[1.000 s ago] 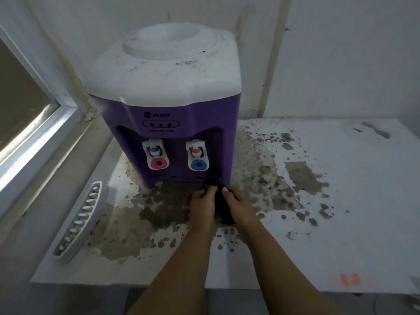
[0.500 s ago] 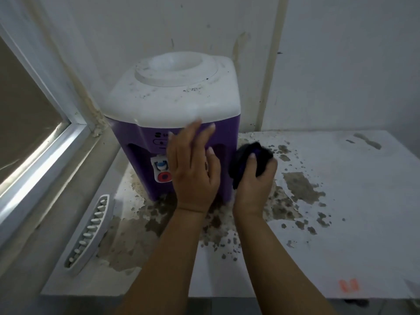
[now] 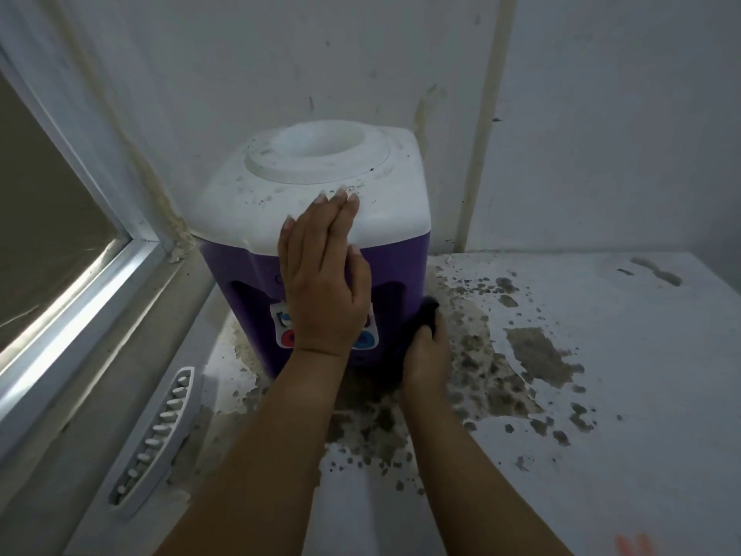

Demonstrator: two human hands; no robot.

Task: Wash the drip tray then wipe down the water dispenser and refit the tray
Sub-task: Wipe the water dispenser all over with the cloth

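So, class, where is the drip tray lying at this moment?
In the head view, the drip tray lies off the water dispenser, at the table's left edge beside the window sill, left of the person's left forearm.

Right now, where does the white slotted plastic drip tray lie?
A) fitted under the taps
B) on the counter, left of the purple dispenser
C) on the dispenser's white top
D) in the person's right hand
B: the white slotted plastic drip tray lies on the counter, left of the purple dispenser.

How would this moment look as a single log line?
step: wiping dispenser side | left hand: flat on top | right hand: holds cloth | tray: off, beside
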